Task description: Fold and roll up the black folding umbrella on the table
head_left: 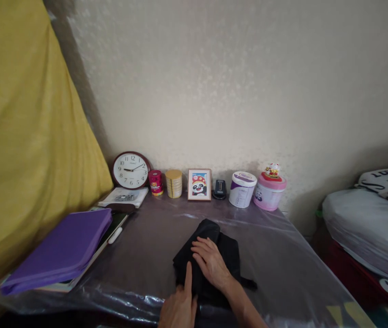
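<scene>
Near-centre on bench, right hand flat, released, on black cloth; left hand index presses its near edge, grasping nothing; likely mid-fold, next needs an edge pinched

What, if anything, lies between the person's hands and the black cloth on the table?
Nothing visible does. The right hand lies flat on the black cloth, and the left hand touches it with an outstretched forefinger. The purple folder and the clock sit well apart, off to the left.

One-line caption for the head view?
Left hand and right hand rest on a folded black cloth on the plastic-covered table.
</scene>
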Demonstrator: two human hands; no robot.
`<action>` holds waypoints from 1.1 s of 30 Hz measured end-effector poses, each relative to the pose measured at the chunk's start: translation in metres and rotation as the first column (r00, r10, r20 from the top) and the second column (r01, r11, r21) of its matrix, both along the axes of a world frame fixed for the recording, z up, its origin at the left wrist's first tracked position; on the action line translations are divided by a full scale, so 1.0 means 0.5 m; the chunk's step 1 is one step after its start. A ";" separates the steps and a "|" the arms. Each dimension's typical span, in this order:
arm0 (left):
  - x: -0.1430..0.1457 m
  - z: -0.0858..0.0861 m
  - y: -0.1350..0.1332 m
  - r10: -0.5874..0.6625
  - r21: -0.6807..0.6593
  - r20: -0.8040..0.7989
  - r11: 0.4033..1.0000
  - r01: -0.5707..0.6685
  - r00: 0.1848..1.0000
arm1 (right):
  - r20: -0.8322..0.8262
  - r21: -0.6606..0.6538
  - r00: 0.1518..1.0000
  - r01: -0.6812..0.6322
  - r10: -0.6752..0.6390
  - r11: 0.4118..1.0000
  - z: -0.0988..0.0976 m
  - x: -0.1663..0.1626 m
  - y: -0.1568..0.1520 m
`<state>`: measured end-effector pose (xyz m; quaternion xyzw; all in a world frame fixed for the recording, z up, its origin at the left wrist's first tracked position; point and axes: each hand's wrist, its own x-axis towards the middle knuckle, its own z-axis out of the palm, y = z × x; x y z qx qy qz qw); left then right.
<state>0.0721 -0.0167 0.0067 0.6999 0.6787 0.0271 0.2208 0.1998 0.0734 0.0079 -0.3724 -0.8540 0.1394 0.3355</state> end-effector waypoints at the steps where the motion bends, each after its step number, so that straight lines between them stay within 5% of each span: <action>1: 0.001 0.000 0.000 0.006 -0.006 0.002 1.000 -0.006 1.000 | 0.019 0.009 1.000 0.016 -0.016 1.000 -0.002 0.002 0.019; 9: 0.005 -0.006 0.003 0.055 -0.048 -0.050 0.997 -0.058 0.997 | 0.099 0.031 0.986 0.134 -0.136 0.991 -0.019 0.020 0.159; 16: 0.007 -0.014 0.002 0.094 -0.017 -0.046 0.995 -0.095 0.994 | 0.036 -0.062 0.918 0.397 -0.396 0.916 -0.021 0.057 0.201; 24: 0.001 -0.024 -0.010 0.054 0.082 -0.014 0.995 -0.052 0.998 | -0.054 -0.199 0.721 0.670 -0.691 0.715 -0.054 0.197 0.083; 33: -0.015 -0.004 -0.013 0.062 0.065 0.050 0.996 -0.065 0.997 | -0.115 -0.502 0.714 0.558 -0.690 0.661 -0.063 0.180 -0.030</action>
